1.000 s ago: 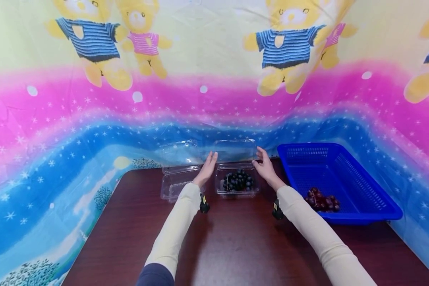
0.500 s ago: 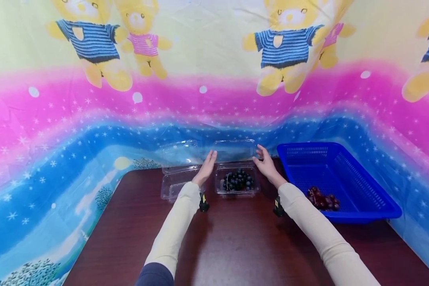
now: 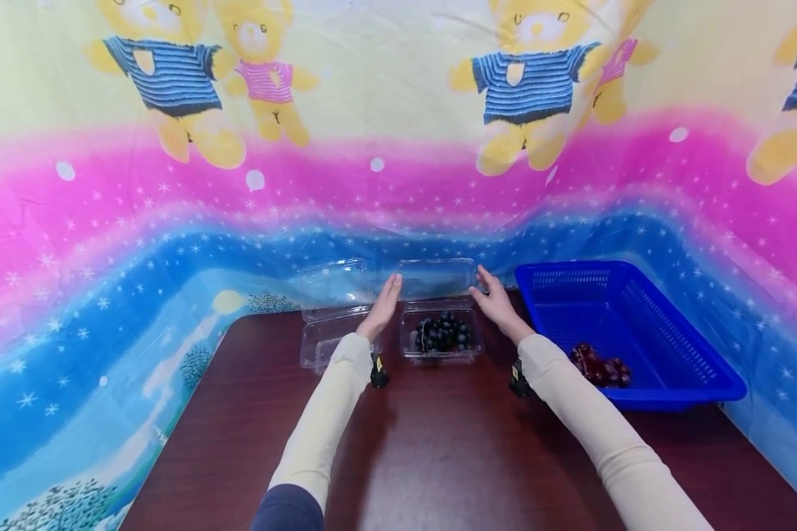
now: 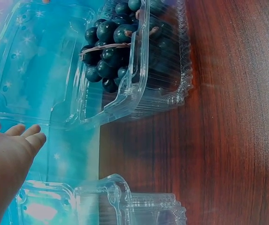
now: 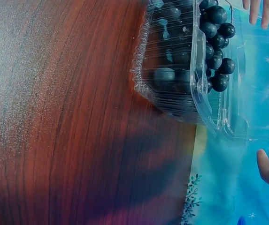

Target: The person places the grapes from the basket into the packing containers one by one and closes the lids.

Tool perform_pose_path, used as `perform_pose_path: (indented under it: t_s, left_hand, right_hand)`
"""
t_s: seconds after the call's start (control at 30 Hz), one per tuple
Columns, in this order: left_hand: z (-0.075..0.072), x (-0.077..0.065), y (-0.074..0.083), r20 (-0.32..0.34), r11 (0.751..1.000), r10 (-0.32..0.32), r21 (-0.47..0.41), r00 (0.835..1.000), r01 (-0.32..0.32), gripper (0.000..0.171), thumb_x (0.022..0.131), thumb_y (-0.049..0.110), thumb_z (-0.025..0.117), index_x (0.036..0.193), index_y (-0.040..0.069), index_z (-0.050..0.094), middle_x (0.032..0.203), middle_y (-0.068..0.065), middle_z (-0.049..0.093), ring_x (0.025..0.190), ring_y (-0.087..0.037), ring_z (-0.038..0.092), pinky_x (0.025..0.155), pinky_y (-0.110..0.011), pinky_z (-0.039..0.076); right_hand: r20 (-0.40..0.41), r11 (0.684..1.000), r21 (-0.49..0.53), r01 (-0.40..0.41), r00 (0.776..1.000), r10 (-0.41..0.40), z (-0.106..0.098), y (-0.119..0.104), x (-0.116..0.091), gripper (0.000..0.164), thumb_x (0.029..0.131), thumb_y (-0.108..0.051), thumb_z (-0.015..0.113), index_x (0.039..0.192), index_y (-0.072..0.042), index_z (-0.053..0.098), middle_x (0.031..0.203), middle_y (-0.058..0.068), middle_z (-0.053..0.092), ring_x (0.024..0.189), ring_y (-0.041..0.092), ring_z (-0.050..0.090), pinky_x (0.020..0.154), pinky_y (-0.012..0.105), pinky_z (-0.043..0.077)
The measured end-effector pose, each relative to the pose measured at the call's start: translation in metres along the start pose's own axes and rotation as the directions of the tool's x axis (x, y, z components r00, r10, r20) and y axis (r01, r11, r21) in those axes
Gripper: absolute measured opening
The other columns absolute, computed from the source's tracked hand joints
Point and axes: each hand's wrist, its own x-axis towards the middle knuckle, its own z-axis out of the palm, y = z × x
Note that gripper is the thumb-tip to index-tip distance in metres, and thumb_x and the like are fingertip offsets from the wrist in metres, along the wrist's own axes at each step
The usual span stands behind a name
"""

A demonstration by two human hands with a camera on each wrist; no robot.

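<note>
A clear plastic clamshell box (image 3: 408, 348) stands on the table with its lid (image 3: 438, 276) raised behind it. Inside lies a bunch of dark grapes (image 3: 443, 333), also seen close up in the right wrist view as black grapes (image 5: 216, 42). My left hand (image 3: 382, 306) is held up at the lid's left side with fingers straight. At the lid's right side is my right hand (image 3: 495, 302), its fingers spread and slightly bent. Neither hand grips anything. In the left wrist view, the left fingers (image 4: 33, 136) sit beside the lid's edge.
A second clear clamshell (image 3: 322, 345), lid raised, stands left of the first, partly behind the left hand. On the right is a blue plastic basket (image 3: 677, 346) with red grapes (image 3: 601, 367) in its near left corner. A printed cloth (image 3: 378, 199) hangs behind the table (image 3: 432, 450).
Both hands have risen very slightly beside the raised lid, and the right fingers have opened a little. The boxes and both bunches of grapes stay where they were.
</note>
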Motion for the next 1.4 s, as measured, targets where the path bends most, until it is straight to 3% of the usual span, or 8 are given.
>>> perform_pose_path:
  t_s: [0.2, 0.43, 0.9, 1.1, 1.4]
  left_hand:
    - [-0.0010, 0.0007, 0.0042, -0.018, 1.000, 0.017, -0.013, 1.000, -0.018, 0.075, 0.095, 0.059, 0.018, 0.150, 0.009, 0.009, 0.155, -0.009, 0.013, 0.141, -0.029, 0.016, 0.115, -0.046, 0.011]
    - [-0.0013, -0.0006, 0.0049, -0.024, 1.000, 0.011, -0.024, 1.000, -0.011, 0.075, 0.095, 0.060, 0.017, 0.150, 0.009, 0.009, 0.154, -0.011, 0.017, 0.136, -0.032, 0.029, 0.114, -0.046, 0.015]
    - [-0.0054, 0.0022, 0.0051, -0.017, 1.000, 0.009, 0.001, 1.000, -0.009, 0.076, 0.094, 0.063, 0.013, 0.150, 0.012, 0.015, 0.151, -0.015, 0.025, 0.134, -0.033, 0.033, 0.113, -0.048, 0.017]
    - [-0.0062, 0.0027, 0.0073, -0.048, 1.000, 0.003, 0.005, 0.999, -0.003, 0.075, 0.095, 0.060, 0.014, 0.148, 0.007, 0.021, 0.144, -0.022, 0.034, 0.132, -0.034, 0.036, 0.112, -0.049, 0.022]
    - [-0.0066, 0.0034, 0.0058, -0.066, 0.999, 0.033, -0.034, 0.997, -0.036, 0.071, 0.098, 0.054, 0.015, 0.146, 0.002, 0.024, 0.146, -0.023, 0.030, 0.130, -0.041, 0.036, 0.111, -0.049, 0.024]
  right_hand:
    - [0.007, 1.000, -0.015, 0.006, 1.000, -0.006, -0.0013, -0.0010, 0.0017, 0.063, 0.099, -0.023, 0.045, 0.150, -0.013, 0.010, 0.145, 0.020, 0.025, 0.135, 0.036, 0.024, 0.106, 0.053, 0.029]
    - [0.009, 1.000, -0.008, -0.010, 1.000, 0.010, -0.0003, -0.0052, -0.0001, 0.063, 0.098, -0.024, 0.046, 0.150, -0.011, 0.011, 0.147, 0.020, 0.022, 0.135, 0.036, 0.024, 0.107, 0.054, 0.027]
    - [-0.009, 1.000, 0.020, -0.004, 1.000, 0.004, -0.0033, -0.0081, -0.0036, 0.059, 0.099, -0.031, 0.043, 0.148, -0.010, 0.020, 0.147, 0.019, 0.023, 0.135, 0.036, 0.024, 0.108, 0.054, 0.026]
    - [-0.023, 1.000, 0.030, -0.005, 1.000, 0.006, -0.0047, -0.0095, -0.0034, 0.056, 0.099, -0.028, 0.043, 0.147, -0.008, 0.023, 0.147, 0.019, 0.025, 0.135, 0.035, 0.026, 0.108, 0.053, 0.027]
    - [-0.087, 1.000, 0.009, 0.000, 0.996, 0.001, -0.0033, -0.0074, -0.0032, 0.048, 0.099, -0.024, 0.043, 0.144, -0.009, 0.033, 0.141, 0.018, 0.033, 0.128, 0.035, 0.035, 0.103, 0.053, 0.033]
